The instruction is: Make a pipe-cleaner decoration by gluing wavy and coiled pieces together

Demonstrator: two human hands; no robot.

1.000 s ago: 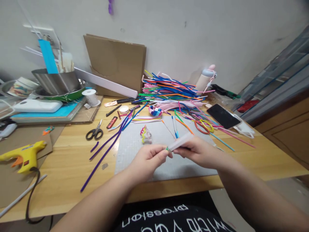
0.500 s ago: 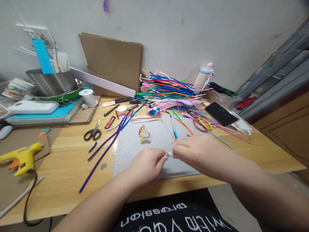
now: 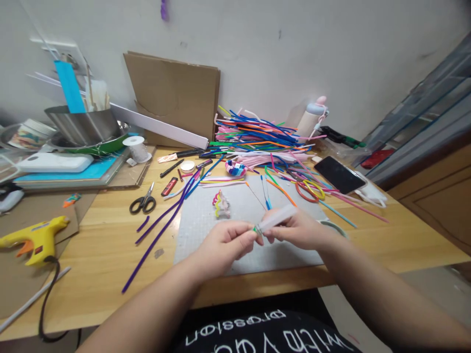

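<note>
Over a grey cutting mat (image 3: 198, 245), my left hand (image 3: 230, 240) pinches the small green end of a pale, whitish strip (image 3: 275, 219) between thumb and fingertips. My right hand (image 3: 301, 230) is closed on the strip close to that end, and its other end slants up to the right. What the strip is made of is not clear. The fingertips of both hands nearly meet. A small pink, yellow and white bent pipe-cleaner piece (image 3: 221, 203) stands on the mat beyond my left hand. Part of a pale round ring (image 3: 336, 228) shows behind my right wrist.
Black scissors (image 3: 143, 200) and purple pipe cleaners (image 3: 158, 235) lie left of the mat. A yellow glue gun (image 3: 37, 239) with its cord is at the far left. A heap of pipe cleaners (image 3: 257, 135) and a phone (image 3: 340, 174) are at the back and right.
My right hand has turned and lowered, so more of the pale strip shows above its fingers. The round ring has come into view. My left hand keeps its pinch.
</note>
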